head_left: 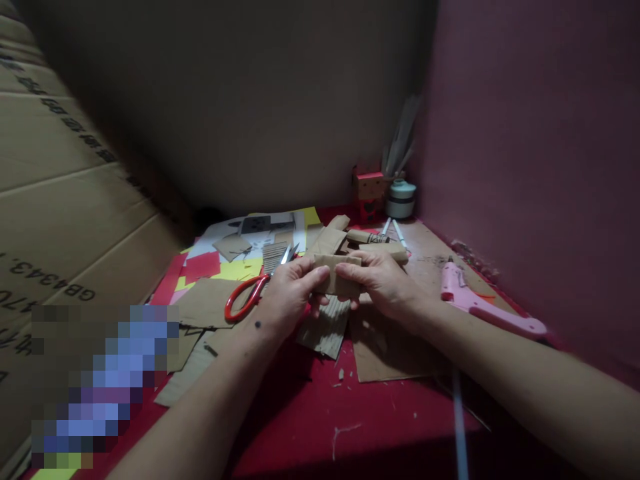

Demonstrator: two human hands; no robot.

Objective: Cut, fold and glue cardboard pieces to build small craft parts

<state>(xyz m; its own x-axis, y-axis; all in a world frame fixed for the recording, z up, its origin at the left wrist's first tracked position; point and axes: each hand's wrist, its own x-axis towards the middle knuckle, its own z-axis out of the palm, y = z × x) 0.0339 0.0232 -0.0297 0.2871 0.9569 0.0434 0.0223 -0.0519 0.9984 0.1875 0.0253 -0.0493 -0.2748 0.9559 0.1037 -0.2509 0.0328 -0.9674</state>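
Between both hands is a small rectangular piece of cardboard (338,275), held up over the red table. My left hand (295,287) grips its left end, thumb on the near face and fingers behind. At the other end my right hand (385,280) pinches it in the same way. Red-handled scissors (247,298) lie just left of my left hand, blades pointing away. Under the held piece rests a strip of corrugated cardboard (325,330). A larger flat cardboard sheet (385,350) lies below my right hand.
A pink glue gun (493,311) lies on the right. Rolled cardboard pieces (330,237), a small red box figure (369,193) and a pale blue jar (401,200) stand farther back. Coloured paper (203,267) covers the left rear. A big cardboard box (60,180) borders the left.
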